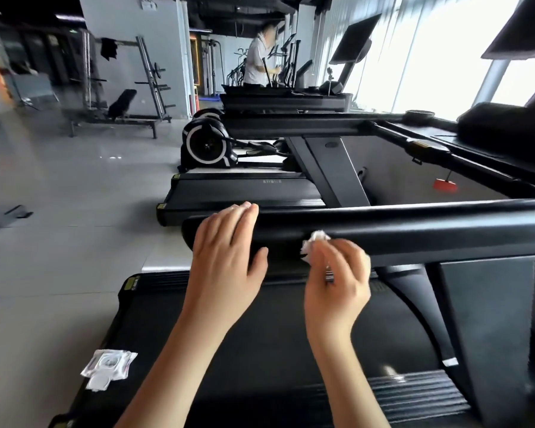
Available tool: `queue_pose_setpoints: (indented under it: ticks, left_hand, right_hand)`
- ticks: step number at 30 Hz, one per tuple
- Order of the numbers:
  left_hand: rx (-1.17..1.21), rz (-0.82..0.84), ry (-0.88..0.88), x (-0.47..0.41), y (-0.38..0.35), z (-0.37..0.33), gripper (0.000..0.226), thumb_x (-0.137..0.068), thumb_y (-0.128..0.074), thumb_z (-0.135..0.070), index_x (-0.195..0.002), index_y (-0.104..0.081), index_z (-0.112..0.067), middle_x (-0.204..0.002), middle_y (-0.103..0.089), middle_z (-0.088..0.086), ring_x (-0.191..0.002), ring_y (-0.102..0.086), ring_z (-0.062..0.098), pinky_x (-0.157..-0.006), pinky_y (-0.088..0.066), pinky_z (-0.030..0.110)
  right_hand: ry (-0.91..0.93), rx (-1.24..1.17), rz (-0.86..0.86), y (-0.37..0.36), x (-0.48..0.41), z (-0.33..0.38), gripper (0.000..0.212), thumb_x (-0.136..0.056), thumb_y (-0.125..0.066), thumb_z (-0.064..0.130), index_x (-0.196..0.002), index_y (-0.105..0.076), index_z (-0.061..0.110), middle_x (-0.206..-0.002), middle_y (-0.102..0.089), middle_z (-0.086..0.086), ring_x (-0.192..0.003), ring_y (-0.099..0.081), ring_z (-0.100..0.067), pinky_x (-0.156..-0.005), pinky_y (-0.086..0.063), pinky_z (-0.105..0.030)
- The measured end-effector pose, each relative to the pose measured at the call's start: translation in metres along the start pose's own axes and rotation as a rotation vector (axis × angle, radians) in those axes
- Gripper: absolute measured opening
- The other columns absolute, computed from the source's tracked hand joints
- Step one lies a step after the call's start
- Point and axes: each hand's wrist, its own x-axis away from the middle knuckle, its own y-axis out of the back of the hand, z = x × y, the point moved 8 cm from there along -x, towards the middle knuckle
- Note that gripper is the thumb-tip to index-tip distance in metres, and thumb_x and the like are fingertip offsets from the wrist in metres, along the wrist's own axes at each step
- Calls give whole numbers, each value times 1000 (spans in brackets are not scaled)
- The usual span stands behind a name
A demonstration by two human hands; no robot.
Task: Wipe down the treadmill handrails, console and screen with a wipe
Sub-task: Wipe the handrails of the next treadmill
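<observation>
Black handrail (414, 233): thick padded bar that runs left to right across the middle, with its rounded end on the left.
Left hand (226, 257): released, not clenched. It lies flat on the handrail near the left end, with fingers (244, 211) laid over the top and the thumb spread along the near face.
Right hand (337, 282): pinches the wipe in its fingertips, just right of the left hand. It is motion-blurred, so I cannot tell the exact finger positions.
Wipe (314, 242): small crumpled white wad touching the near face of the handrail.
Wipe pack (108, 367): white, lying flat on the near-left edge of the belt with its flap open, well apart from both hands.
Belt (260, 350): dark, below the forearms.
Console (501, 134): dark bulk at far right, beyond the handrail; details are blurred.
Red clip (444, 184): hangs on a cord under the far crossbar, on the right.
Second treadmill (244, 193): parallel, just beyond the handrail.
Far background: person (257, 63) on another machine; bright windows (430, 57) at far right.
</observation>
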Motion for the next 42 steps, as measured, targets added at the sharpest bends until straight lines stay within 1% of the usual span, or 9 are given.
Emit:
queue_pose_setpoints:
  ticks: [4,10,14,17,20,26,33,37,42]
  left_hand:
    - [-17,-39,52,6,10,16,48,-86,-47,-30,-128,-58,-11,-128,-58,9,-121,-50,29,-103,-31,40]
    - [-22,5,40,8,8,21,52,-86,-45,-33,-128,-57,-6,-128,-59,6,-122,-49,25,-102,-31,37]
    - [-10,55,-8,7,9,23,52,-84,-44,-31,-129,-57,-8,-129,-59,4,-122,-52,25,-102,-32,36]
    - [35,69,-28,5,11,26,51,-84,-45,-30,-127,-59,-8,-129,-60,3,-121,-52,23,-101,-33,34]
    - [120,41,-43,2,16,32,48,-83,-46,-29,-122,-62,-7,-125,-62,3,-119,-51,19,-100,-32,31]
    - [304,-3,65,2,15,63,50,-82,-51,-39,-117,-64,-6,-116,-64,5,-110,-52,20,-95,-41,32]
    - [332,-20,39,2,14,63,49,-82,-52,-37,-116,-65,-5,-113,-64,4,-108,-50,19,-95,-40,32]
    - [342,-29,26,3,16,63,47,-83,-51,-33,-117,-64,-3,-114,-64,7,-109,-48,19,-98,-35,26]
    - [353,-25,39,5,15,62,47,-84,-50,-32,-119,-63,-3,-116,-63,6,-110,-49,19,-98,-36,26]
  right_hand:
    - [-13,30,-12,1,-15,3,17,-86,-66,-1,-98,-75,8,-96,-66,-3,-88,-53,-19,-71,-51,-33]
    - [237,63,169,-21,2,39,22,-87,-61,-5,-101,-75,5,-101,-62,-2,-92,-49,-20,-92,-33,-8]
    - [136,155,161,-31,-48,28,16,-84,-60,12,-85,-76,9,-83,-67,-4,-81,-52,-27,-72,-48,-35]
    - [157,120,321,-60,-56,47,20,-77,-55,10,-76,-75,10,-76,-69,-5,-71,-58,-33,-64,-49,-38]
    - [235,58,467,-78,-40,74,25,-80,-50,16,-74,-74,14,-76,-70,0,-73,-61,-29,-70,-48,-36]
    - [82,329,502,-86,-60,49,24,-74,-53,27,-69,-74,18,-74,-71,1,-80,-63,-29,-75,-35,-32]
    - [272,193,384,-66,-32,76,27,-85,-49,28,-82,-75,21,-85,-70,10,-85,-59,-18,-79,-34,-30]
    - [93,265,70,-34,-38,44,27,-89,-49,18,-85,-75,13,-91,-67,-3,-86,-55,-27,-72,-45,-38]
    - [176,208,98,-39,11,70,34,-80,-57,-8,-104,-74,9,-103,-67,-5,-100,-56,-20,-94,-38,-26]
